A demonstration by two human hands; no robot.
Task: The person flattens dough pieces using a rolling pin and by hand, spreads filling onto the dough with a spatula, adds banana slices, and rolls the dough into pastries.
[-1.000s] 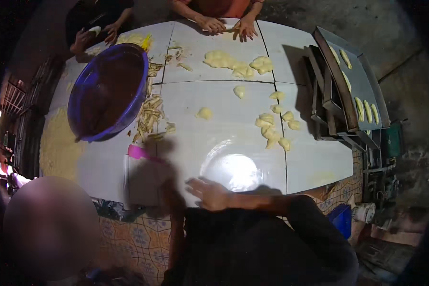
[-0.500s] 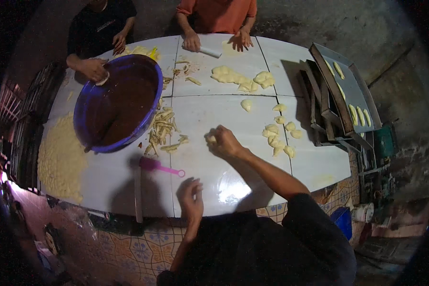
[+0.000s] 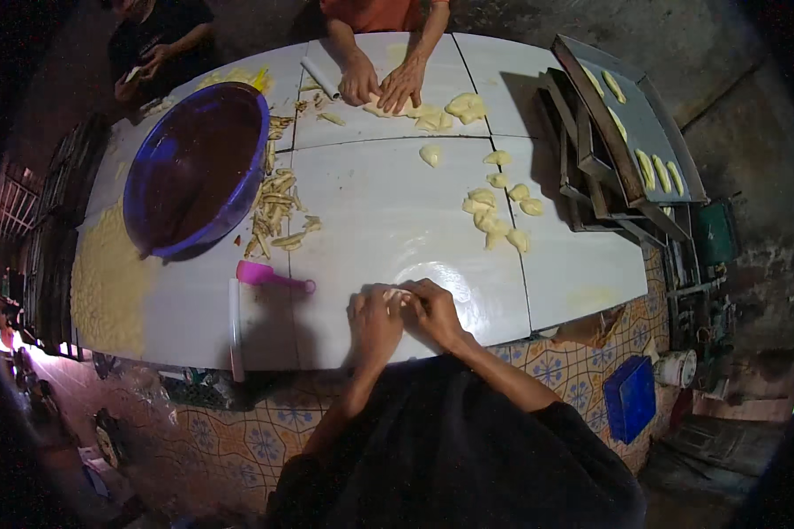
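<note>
Close to the table's near edge, my left hand (image 3: 378, 323) and my right hand (image 3: 436, 317) meet over a small piece of pale dough (image 3: 399, 294). The fingers of both hands are curled in and pinch it, hiding most of it. Left of my left hand lies a pink scoop (image 3: 254, 272) with a ring-ended handle. Beside it, a white rod (image 3: 235, 328) reaches toward the near edge. Farther off, a pile of pale brown strips (image 3: 273, 212) lies on the left, and several dough lumps (image 3: 485, 204) are grouped on the right.
A big blue-purple basin (image 3: 260, 181) with dark brown insides stands at the left, past a yellowish crumbly layer (image 3: 110, 291). Stacked metal trays (image 3: 622, 141) with dough strips rise at the right. Across the table (image 3: 353, 203), one person presses dough; another holds something small.
My right hand has come back toward me and joined my left hand at the dough piece. The person opposite has let go of the white rod and now presses dough with both hands.
</note>
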